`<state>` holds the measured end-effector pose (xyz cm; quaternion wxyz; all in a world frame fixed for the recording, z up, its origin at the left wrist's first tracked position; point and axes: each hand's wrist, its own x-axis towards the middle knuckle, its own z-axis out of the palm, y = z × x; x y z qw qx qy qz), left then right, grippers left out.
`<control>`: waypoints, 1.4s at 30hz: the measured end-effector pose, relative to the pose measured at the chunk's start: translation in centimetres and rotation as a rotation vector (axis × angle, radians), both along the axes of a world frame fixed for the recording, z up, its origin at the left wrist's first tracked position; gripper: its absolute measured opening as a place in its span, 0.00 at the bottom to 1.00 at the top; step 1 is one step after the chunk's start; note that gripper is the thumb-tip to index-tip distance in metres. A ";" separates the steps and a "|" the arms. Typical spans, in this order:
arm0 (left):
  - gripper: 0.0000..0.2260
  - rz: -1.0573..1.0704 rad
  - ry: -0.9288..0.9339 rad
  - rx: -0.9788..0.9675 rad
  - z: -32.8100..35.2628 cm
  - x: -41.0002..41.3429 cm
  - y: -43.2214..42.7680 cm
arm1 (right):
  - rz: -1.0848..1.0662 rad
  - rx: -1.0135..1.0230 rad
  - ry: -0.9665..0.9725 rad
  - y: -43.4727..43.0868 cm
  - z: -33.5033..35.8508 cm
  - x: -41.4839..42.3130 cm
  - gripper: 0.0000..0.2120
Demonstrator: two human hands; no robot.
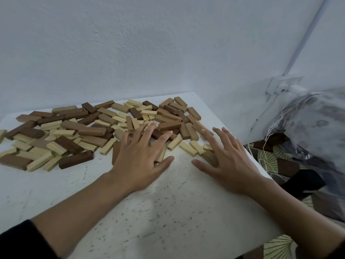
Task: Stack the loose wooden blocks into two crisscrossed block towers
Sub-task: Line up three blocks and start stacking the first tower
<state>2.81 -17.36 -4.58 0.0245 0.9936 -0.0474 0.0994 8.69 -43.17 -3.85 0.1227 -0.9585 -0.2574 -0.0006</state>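
here, the loose wooden blocks (97, 128), pale and dark brown, lie scattered flat across the far half of the white table (168, 212), none stacked. the left hand (141, 156) spreads straight fingers over the pile's near edge; the right hand (227, 159) lies splayed beside it, gripping nothing. a plastic bag (317, 128) sits at right.

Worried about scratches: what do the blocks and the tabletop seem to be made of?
Pale blocks: light wood, likely unfinished, matt with faint grain. Dark blocks: brown wood, stained or naturally darker, with a slight sheen and rounded edges. Tabletop: white and matt, speckled with dark nicks; painted board or laminate, cannot tell which.
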 end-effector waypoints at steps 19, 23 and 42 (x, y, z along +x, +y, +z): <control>0.35 0.082 0.011 0.025 -0.3 5.4 -0.8 | 0.187 0.064 -0.084 3.3 0.3 8.4 0.38; 0.34 0.112 0.013 0.017 -0.2 5.8 -1.2 | 0.181 0.142 -0.078 3.8 0.4 9.3 0.30; 0.30 0.162 -0.006 0.051 -0.1 7.3 -1.5 | -0.055 0.363 0.019 6.8 -0.4 11.9 0.20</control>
